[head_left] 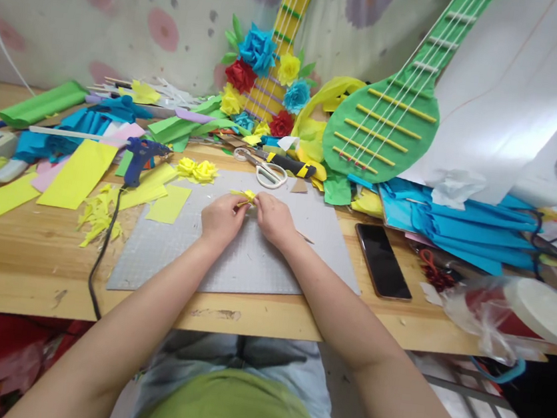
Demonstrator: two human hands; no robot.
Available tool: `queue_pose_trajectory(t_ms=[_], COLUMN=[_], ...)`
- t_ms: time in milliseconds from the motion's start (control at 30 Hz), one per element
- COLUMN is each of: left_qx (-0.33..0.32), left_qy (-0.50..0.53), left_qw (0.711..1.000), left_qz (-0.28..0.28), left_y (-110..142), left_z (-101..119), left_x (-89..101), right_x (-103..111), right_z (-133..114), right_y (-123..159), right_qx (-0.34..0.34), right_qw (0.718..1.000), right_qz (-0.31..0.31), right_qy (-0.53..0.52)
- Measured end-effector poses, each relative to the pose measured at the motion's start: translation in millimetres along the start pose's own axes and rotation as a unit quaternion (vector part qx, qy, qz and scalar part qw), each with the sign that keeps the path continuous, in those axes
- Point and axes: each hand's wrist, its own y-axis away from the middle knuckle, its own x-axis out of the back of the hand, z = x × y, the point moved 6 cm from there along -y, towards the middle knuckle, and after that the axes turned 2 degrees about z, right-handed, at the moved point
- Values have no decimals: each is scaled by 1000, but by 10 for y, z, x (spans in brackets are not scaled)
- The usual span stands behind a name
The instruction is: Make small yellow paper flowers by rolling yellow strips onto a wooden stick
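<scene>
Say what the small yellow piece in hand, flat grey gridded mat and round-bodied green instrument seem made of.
Small yellow piece: probably matt crepe paper, from its thin, uneven edges, partly hidden.
Flat grey gridded mat: likely dull plastic, lying smooth.
Round-bodied green instrument: perhaps matt paper or felt outside, showing little gloss; core hidden.

Over the grey mat (252,260) on the wooden surface (256,317), the left hand (222,216) and right hand (273,218) pinch a small piece of yellow paper (244,194). Yellow paper flowers (197,171) sit at the mat's far left corner, a blue glue gun (137,163) left of it, scissors (258,164) at its far edge, a dark phone (383,261) right of it, and a green stringed instrument shape (374,139) behind it.
</scene>
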Motion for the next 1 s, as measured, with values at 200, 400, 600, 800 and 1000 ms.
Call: queue_pose_trajectory(t_ms=[200,400,600,800,1000], left_qx=[59,231,310,321,311], left_qy=[125,349,415,415,406], left_qw=[990,908,855,851,859], left_qz=[-3,-12,-25,-22,-21], left_y=[-19,-15,-10,-11,-9], left_z=[-68,-236,-285,-280,-287], left_x=[-18,-115,-145,-118,-132], right_x=[15,35,25,47,83], right_z=[46,26,-47,-59,-64], right_y=[1,-21,-25,0,40], right_qx=[14,57,81,82,69], right_qw=[1000,998,997,995,995], right_qz=[3,9,13,35,63], right_qy=[10,-4,-13,-34,-46])
